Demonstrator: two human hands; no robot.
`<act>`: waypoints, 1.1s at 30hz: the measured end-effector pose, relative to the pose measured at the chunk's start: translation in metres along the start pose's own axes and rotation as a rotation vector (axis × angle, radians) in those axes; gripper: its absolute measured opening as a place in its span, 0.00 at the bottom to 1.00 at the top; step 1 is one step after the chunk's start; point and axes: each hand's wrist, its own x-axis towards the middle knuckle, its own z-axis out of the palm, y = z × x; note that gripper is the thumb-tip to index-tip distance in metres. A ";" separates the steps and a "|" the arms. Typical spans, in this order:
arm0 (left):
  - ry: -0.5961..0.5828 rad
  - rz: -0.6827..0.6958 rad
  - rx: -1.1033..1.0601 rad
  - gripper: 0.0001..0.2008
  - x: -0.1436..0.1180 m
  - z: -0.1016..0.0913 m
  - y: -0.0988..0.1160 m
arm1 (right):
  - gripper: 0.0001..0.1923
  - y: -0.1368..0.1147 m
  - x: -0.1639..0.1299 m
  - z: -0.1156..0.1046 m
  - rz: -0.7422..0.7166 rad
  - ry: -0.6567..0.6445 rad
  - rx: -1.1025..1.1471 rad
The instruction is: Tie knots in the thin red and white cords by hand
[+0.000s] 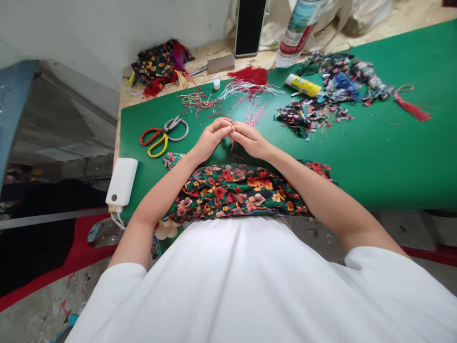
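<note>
My left hand (211,138) and my right hand (250,139) meet fingertip to fingertip over the green mat (374,157). Both pinch a thin red cord (235,151) whose loose end hangs down between them. Just below my wrists lies a folded piece of floral fabric (235,190), black with red and orange flowers. Loose red and white cords (250,88) are scattered on the mat beyond my fingers.
Scissors with red and yellow handles (162,136) lie left of my hands. A white power bank (121,182) sits at the mat's left edge. A yellow glue stick (303,85), floral scraps (321,107), a red tassel (410,107), a bottle (298,31) and a dark phone (249,26) lie farther back.
</note>
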 end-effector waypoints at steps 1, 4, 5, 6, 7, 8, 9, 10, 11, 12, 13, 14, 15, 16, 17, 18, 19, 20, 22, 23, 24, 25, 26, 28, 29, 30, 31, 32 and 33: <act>-0.013 -0.014 -0.025 0.04 0.000 0.000 0.001 | 0.24 0.000 0.000 0.000 -0.007 0.003 -0.036; 0.023 -0.073 -0.098 0.02 -0.001 -0.001 0.004 | 0.24 0.000 -0.001 -0.001 -0.018 0.011 -0.205; 0.050 -0.098 -0.121 0.02 -0.001 -0.002 0.005 | 0.25 0.001 -0.001 -0.001 -0.028 0.005 -0.283; 0.074 -0.121 -0.143 0.02 -0.001 -0.002 0.006 | 0.25 0.002 -0.002 -0.001 -0.043 -0.007 -0.366; 0.094 -0.142 -0.166 0.02 -0.001 -0.003 0.007 | 0.25 0.004 -0.002 -0.001 -0.059 -0.022 -0.448; 0.112 -0.159 -0.189 0.03 0.000 -0.004 0.008 | 0.25 0.005 -0.003 -0.001 -0.074 -0.038 -0.520; 0.128 -0.172 -0.211 0.03 0.000 -0.004 0.009 | 0.24 0.006 -0.003 -0.001 -0.087 -0.053 -0.579; 0.144 -0.182 -0.233 0.03 0.000 -0.005 0.009 | 0.23 0.007 -0.004 -0.001 -0.096 -0.067 -0.623; 0.158 -0.190 -0.253 0.03 0.000 -0.005 0.009 | 0.22 0.007 -0.004 -0.001 -0.103 -0.080 -0.657; 0.170 -0.194 -0.272 0.02 0.001 -0.006 0.009 | 0.22 0.007 -0.004 0.000 -0.107 -0.090 -0.683; 0.179 -0.195 -0.290 0.02 0.001 -0.006 0.009 | 0.21 0.006 -0.005 0.000 -0.111 -0.100 -0.705; 0.186 -0.195 -0.305 0.01 0.001 -0.005 0.010 | 0.21 0.006 -0.005 0.000 -0.114 -0.110 -0.724; 0.190 -0.195 -0.318 0.02 0.001 -0.005 0.010 | 0.20 0.005 -0.005 0.000 -0.116 -0.118 -0.739; 0.193 -0.195 -0.328 0.02 0.001 -0.004 0.010 | 0.20 0.004 -0.005 0.000 -0.119 -0.126 -0.752; 0.195 -0.195 -0.335 0.03 0.001 -0.003 0.011 | 0.20 0.003 -0.005 0.000 -0.123 -0.132 -0.761; 0.196 -0.195 -0.339 0.04 0.001 -0.002 0.011 | 0.20 0.003 -0.004 0.000 -0.128 -0.136 -0.766; 0.195 -0.196 -0.343 0.04 0.001 -0.001 0.012 | 0.20 0.002 -0.004 -0.001 -0.132 -0.141 -0.767; 0.193 -0.195 -0.345 0.05 0.000 0.000 0.013 | 0.20 0.001 -0.004 -0.001 -0.136 -0.147 -0.763; 0.187 -0.196 -0.342 0.05 0.000 0.002 0.014 | 0.21 0.000 -0.003 -0.003 -0.139 -0.157 -0.744; 0.185 -0.199 -0.339 0.06 -0.001 0.003 0.014 | 0.22 0.000 -0.003 -0.003 -0.138 -0.161 -0.732; 0.183 -0.201 -0.336 0.06 -0.001 0.003 0.014 | 0.22 -0.001 -0.003 -0.004 -0.137 -0.165 -0.720; 0.180 -0.202 -0.334 0.06 -0.001 0.004 0.014 | 0.23 -0.001 -0.003 -0.005 -0.135 -0.168 -0.710; 0.175 -0.200 -0.332 0.06 -0.002 0.004 0.014 | 0.24 -0.002 -0.003 -0.006 -0.135 -0.170 -0.701; 0.163 -0.192 -0.324 0.06 -0.002 0.005 0.014 | 0.25 -0.003 -0.004 -0.008 -0.138 -0.184 -0.686; 0.160 -0.190 -0.317 0.07 -0.002 0.005 0.014 | 0.26 -0.004 -0.004 -0.009 -0.140 -0.196 -0.678; 0.161 -0.191 -0.308 0.07 -0.002 0.005 0.014 | 0.26 -0.005 -0.004 -0.010 -0.141 -0.208 -0.673; 0.163 -0.194 -0.296 0.07 -0.002 0.005 0.014 | 0.26 -0.006 -0.004 -0.011 -0.142 -0.222 -0.671; 0.161 -0.196 -0.281 0.07 -0.002 0.005 0.014 | 0.26 -0.007 -0.004 -0.012 -0.141 -0.233 -0.673; 0.153 -0.194 -0.266 0.07 -0.002 0.005 0.013 | 0.26 -0.008 -0.004 -0.013 -0.138 -0.241 -0.680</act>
